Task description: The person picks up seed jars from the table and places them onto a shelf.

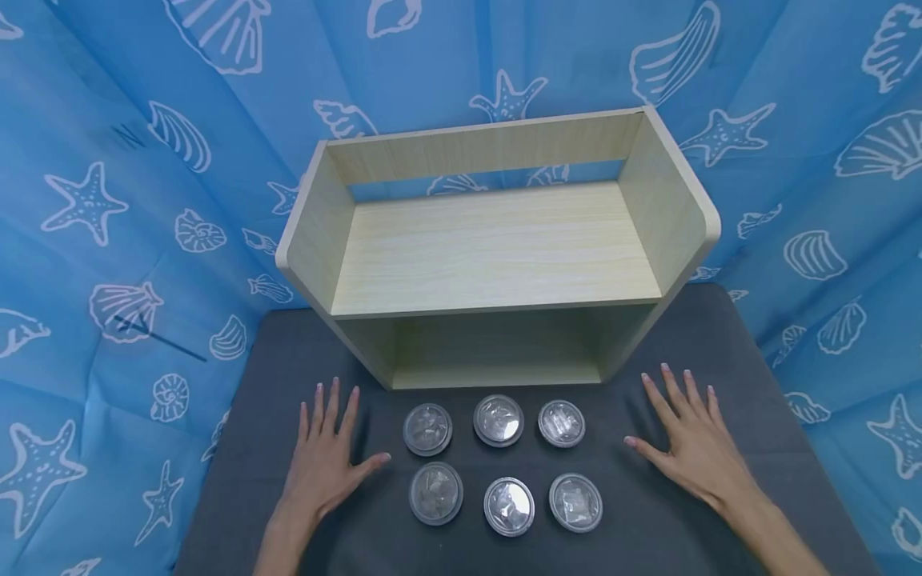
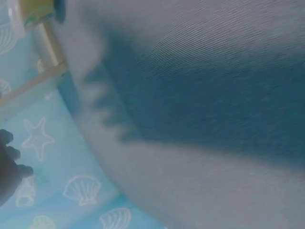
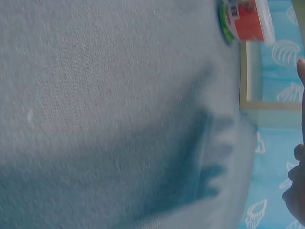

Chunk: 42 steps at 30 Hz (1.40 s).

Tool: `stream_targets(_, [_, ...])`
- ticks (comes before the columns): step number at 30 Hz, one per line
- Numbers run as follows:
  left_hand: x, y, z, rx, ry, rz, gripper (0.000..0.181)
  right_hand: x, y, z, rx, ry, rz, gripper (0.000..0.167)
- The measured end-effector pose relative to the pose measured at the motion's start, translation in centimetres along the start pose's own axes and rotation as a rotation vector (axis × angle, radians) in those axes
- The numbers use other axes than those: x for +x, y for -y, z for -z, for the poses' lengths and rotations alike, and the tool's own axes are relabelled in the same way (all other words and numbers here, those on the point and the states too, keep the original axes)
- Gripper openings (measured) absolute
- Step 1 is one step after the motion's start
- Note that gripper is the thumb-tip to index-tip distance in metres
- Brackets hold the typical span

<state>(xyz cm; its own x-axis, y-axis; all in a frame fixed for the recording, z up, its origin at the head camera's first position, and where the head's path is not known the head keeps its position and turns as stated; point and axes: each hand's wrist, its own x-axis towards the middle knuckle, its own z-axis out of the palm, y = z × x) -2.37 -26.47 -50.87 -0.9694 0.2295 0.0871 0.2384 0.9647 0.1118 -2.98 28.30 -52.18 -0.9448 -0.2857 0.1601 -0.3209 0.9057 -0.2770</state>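
Note:
Several round tubs with clear, shiny lids stand in two rows on the dark cloth between my hands; one in the back row is the middle tub point(image 1: 499, 420), one in the front row is the left tub point(image 1: 435, 493). My left hand point(image 1: 324, 460) is to the left of them, fingers straight and spread, holding nothing. To their right my right hand point(image 1: 691, 448) lies likewise, thumb toward the tubs but apart from them. A tub with a red and green label point(image 3: 245, 21) shows in the right wrist view, a yellowish tub point(image 2: 38, 9) in the left one.
Behind the tubs stands a pale wooden two-level shelf point(image 1: 497, 248), its front open toward me. The dark table point(image 1: 360, 552) has a blue curtain point(image 1: 108, 280) with white shells and starfish around its back and sides.

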Motion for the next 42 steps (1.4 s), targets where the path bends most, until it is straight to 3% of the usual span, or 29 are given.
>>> stream_targets(6, [0.9, 0.6, 2.4, -0.032, -0.059, -0.044, 0.115, -0.2, 1.6, -0.2, 0.027, -0.013, 0.048, 0.101])
stream_targets(14, [1.8, 0.8, 4.9, -0.220, -0.158, -0.136, 0.106, -0.3, 2.8, 0.0, 0.093, -0.041, 0.081, 0.099])
stream_targets(24, [2.6, 0.7, 7.3, -0.379, -0.237, -0.128, 0.111, -1.0, 4.7, -0.3, 0.293, -0.045, 0.090, 0.102])
stream_targets(30, [3.6, 0.3, 9.0, -0.558, -0.283, -0.161, 0.112, -1.6, 6.0, -0.8, 0.409, -0.077, 0.147, 0.100])
stream_targets(35, [4.1, -0.2, 9.4, -0.742, -0.333, -0.236, 0.108, -2.2, 6.7, -1.3, 0.552, -0.073, 0.193, 0.094])
stream_targets(42, [4.7, -2.6, 12.8, -0.963, -0.412, -0.339, 0.093, -2.9, 7.9, -2.4, 0.680, -0.084, 0.240, 0.083])
